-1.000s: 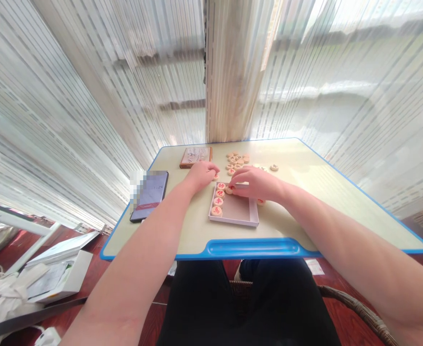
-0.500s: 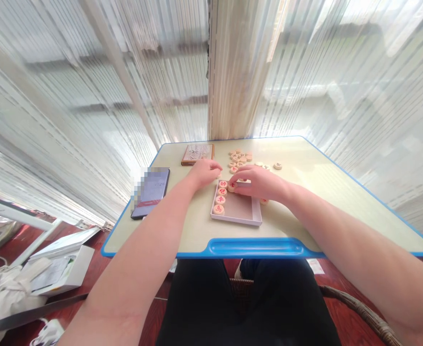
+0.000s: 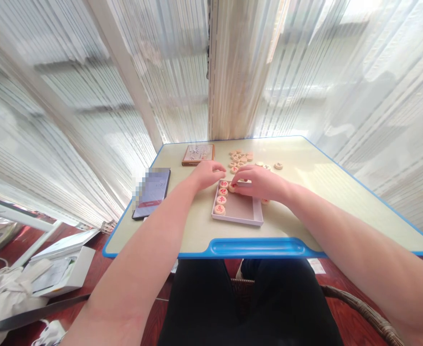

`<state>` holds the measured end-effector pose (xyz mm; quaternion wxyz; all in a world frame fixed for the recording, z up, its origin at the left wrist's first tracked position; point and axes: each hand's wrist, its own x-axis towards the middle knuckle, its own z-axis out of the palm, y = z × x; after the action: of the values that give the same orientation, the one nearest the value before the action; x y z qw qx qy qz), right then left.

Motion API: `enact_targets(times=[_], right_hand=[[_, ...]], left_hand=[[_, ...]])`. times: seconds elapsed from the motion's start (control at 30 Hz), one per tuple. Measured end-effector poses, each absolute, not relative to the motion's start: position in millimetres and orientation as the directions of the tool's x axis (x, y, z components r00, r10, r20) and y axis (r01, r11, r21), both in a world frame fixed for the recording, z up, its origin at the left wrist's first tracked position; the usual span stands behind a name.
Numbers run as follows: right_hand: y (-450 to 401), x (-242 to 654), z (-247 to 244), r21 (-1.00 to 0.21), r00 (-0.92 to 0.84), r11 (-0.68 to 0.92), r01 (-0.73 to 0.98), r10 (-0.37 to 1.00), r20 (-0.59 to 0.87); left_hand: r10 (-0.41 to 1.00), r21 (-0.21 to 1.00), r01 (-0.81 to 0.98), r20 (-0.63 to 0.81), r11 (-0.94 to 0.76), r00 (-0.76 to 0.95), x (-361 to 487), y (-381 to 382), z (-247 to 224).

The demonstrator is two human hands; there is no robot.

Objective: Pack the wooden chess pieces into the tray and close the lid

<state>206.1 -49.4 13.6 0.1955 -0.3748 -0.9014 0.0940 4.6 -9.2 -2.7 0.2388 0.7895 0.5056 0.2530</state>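
Four red-lettered pieces (image 3: 221, 200): down the left of your tray (image 3: 242, 204).
Right hand (image 3: 259, 180): your fingers, barely parted, pinch a fifth piece (image 3: 232, 189) inside it.
Left hand (image 3: 207, 174): your fingers half-curled near its far corner; hold unclear.

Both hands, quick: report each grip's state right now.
Left hand: loosely curled; whether it holds anything cannot be told.
Right hand: closed on a red-marked piece in the open box.

Table (image 3: 326, 168): had a cream top and blue edge.
Curtains (image 3: 315, 96): hung behind the table, daylight glowing through.
Floor (image 3: 156, 317): showed dark red below the table.
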Motion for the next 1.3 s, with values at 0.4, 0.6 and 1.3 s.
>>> enact_targets(times=[0.4, 0.6, 1.3], right_hand=[[-48, 210, 18, -0.358, -0.599, 0.668, 0.652, 0.744, 0.297], [-40, 214, 18, -0.384, -0.424, 0.532, 0.755, 0.842, 0.334], [-52, 255, 63, -0.042, -0.231, 0.231, 0.972, 0.904, -0.359]], left_hand=[[0.907, 0.637, 0.667, 0.128, -0.386, 0.401, 4, -12, -2], [0.907, 0.609, 0.688, 0.136, -0.394, 0.399, 5, -12, -1], [0.868, 0.507, 0.705, 0.277, -0.496, 0.411, 12, -15, -5]])
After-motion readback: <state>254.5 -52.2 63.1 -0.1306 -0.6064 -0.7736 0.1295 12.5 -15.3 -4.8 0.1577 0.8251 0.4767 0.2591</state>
